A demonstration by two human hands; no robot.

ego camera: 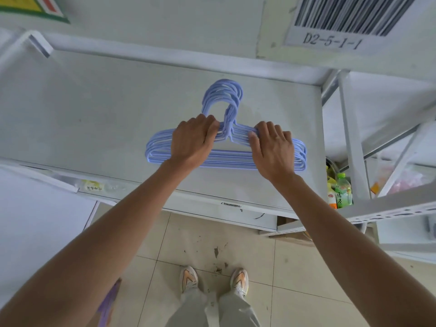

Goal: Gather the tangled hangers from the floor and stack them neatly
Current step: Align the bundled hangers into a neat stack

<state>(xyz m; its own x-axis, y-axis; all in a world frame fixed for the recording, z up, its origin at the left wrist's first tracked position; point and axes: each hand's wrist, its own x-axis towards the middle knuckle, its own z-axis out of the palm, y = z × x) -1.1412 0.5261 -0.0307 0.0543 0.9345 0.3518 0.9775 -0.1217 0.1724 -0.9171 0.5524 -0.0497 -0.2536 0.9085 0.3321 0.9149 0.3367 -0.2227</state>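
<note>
The left hand (193,138) and right hand (273,149) both curl their fingers over the shoulders of the hangers (226,147), pinching the bundle either side of the necks — likely to square it up. The stack lies flat on the white shelf (106,119), hooks toward twelve o'clock — bottles (342,192) at four o'clock.

One view only: head-worn wide-angle camera, looking forward and steeply down over a white shelf (94,109) at close range. Both forearms run up from the bottom corners toward frame centre. Below the shelf edge, tiled floor (295,274) and the wearer's shoes (188,278) sit bottom centre. Barcode label (342,22) top right. Straight edges bow near the borders. No second view to overlap.
</note>
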